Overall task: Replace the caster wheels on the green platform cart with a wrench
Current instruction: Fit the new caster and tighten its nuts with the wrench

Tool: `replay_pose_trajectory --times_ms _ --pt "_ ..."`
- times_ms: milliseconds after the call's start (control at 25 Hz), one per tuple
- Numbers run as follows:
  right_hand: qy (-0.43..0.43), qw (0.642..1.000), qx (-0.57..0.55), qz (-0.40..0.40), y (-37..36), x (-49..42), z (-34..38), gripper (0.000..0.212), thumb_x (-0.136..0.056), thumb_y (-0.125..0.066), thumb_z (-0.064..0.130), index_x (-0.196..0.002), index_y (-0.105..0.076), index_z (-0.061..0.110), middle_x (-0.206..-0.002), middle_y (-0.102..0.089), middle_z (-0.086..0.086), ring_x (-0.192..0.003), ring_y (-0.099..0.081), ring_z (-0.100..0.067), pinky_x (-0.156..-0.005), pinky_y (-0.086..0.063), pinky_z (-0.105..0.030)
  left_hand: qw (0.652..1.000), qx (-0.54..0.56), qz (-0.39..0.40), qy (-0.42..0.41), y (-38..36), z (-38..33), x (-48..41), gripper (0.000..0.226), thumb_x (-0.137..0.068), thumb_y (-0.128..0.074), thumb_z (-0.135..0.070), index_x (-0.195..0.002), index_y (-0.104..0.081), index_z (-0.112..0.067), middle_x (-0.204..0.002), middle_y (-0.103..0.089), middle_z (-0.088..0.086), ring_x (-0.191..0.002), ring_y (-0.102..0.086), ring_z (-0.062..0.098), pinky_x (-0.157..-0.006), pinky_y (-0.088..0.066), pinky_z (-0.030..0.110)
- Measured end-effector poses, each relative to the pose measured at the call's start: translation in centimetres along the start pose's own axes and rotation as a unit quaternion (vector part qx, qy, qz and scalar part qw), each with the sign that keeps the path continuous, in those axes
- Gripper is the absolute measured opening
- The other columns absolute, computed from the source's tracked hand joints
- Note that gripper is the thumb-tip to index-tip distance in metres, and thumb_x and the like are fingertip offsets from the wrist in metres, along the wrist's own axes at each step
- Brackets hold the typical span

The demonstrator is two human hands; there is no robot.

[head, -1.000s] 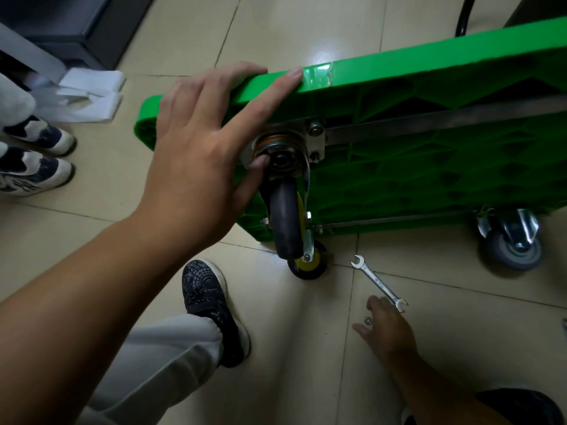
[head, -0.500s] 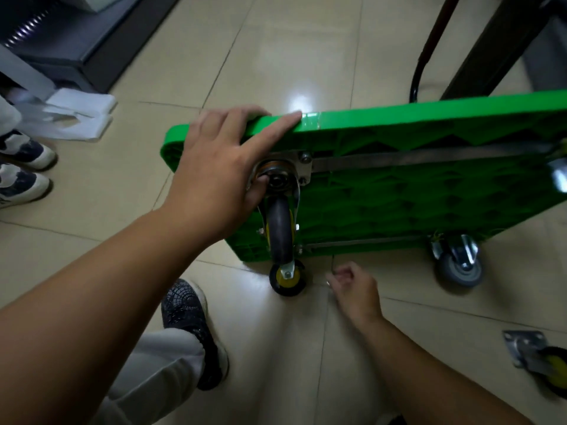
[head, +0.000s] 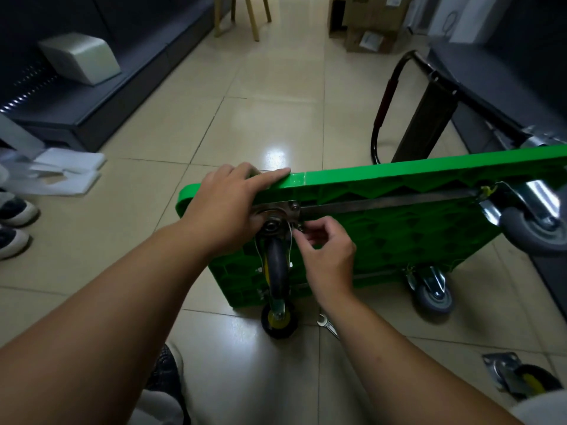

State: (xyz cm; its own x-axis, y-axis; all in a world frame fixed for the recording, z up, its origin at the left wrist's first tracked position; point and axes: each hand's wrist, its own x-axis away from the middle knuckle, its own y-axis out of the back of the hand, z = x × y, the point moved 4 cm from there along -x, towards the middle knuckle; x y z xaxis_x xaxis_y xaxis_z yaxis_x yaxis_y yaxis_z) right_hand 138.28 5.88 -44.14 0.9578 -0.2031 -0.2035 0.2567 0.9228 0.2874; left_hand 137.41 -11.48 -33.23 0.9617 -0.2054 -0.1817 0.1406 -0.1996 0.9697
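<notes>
Head view. Green platform cart (head: 399, 237) stands on edge, underside facing the camera. Left hand (head: 227, 210) lies flat-fingered over the cart's top edge, thumb against the caster (head: 277, 265) at its upper-left corner. Right hand (head: 328, 253) pinches a small fastener (head: 299, 229) at that caster's plate. Probably hand-threading it. Wrench (head: 325, 323) lies on the floor just below the cart. Next move: fetch it and tighten.

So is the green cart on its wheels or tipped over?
Tipped on its side: the green cart shows its ribbed underside, casters sticking out sideways, left hand on its top edge.
</notes>
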Motion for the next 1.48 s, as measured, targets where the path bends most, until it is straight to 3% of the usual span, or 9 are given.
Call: replay_pose_trajectory --times_ms 480,840,1040,1280,1480 --pt "0.021 0.999 0.03 -0.013 -1.4 0.2 -0.2 0.016 -0.082 -0.081 0.013 -0.078 -0.065 0.011 -0.077 -0.064 -0.001 -0.068 -0.058 -0.004 -0.059 -0.042 -0.009 0.999 0.044 0.001 -0.002 -0.1 0.0 0.0 0.075 -0.091 -0.071 -0.033 -0.153 -0.032 -0.047 -0.127 -0.052 -0.003 -0.112 -0.042 0.019 -0.086 -0.028 0.03" --pt "-0.173 0.973 -0.142 -0.058 -2.1 1.4 -0.3 0.016 -0.083 -0.081 0.015 -0.075 -0.067 0.016 -0.068 -0.07 0.004 -0.06 -0.067 -0.001 -0.056 -0.049 -0.013 0.999 0.053 0.009 -0.01 0.0 0.3 0.1 0.078 -0.089 -0.073 -0.026 -0.154 -0.032 -0.045 -0.128 -0.053 0.0 -0.113 -0.044 0.021 -0.089 -0.032 0.032" --pt "-0.108 0.99 -0.079 -0.038 -1.9 1.2 0.1 0.021 -0.084 -0.079 0.014 -0.073 -0.062 0.02 -0.068 -0.066 0.005 -0.059 -0.06 0.001 -0.055 -0.045 -0.012 0.998 0.058 0.005 -0.012 -0.1 0.1 0.3 0.077 -0.09 -0.072 -0.028 -0.154 -0.033 -0.044 -0.128 -0.054 0.0 -0.114 -0.045 0.022 -0.093 -0.036 0.035" --pt "-0.125 0.989 -0.078 -0.017 -2.2 1.3 -0.9 0.032 -0.093 -0.071 0.03 -0.07 -0.064 0.01 -0.06 -0.061 0.004 -0.05 -0.052 -0.002 -0.048 -0.037 -0.013 0.998 0.061 0.005 -0.014 0.0 0.1 0.5 0.076 -0.089 -0.072 -0.028 -0.153 -0.034 -0.044 -0.129 -0.054 0.0 -0.115 -0.045 0.022 -0.092 -0.035 0.035" --pt "-0.226 0.948 -0.219 -0.049 -3.0 1.1 -2.1 0.024 -0.086 -0.078 0.023 -0.091 -0.068 0.001 -0.083 -0.075 -0.01 -0.072 -0.072 -0.012 -0.061 -0.051 -0.017 0.998 0.06 0.004 -0.015 0.0 0.1 0.5 0.077 -0.089 -0.072 -0.027 -0.153 -0.034 -0.044 -0.13 -0.054 0.0 -0.115 -0.044 0.022 -0.092 -0.033 0.033"
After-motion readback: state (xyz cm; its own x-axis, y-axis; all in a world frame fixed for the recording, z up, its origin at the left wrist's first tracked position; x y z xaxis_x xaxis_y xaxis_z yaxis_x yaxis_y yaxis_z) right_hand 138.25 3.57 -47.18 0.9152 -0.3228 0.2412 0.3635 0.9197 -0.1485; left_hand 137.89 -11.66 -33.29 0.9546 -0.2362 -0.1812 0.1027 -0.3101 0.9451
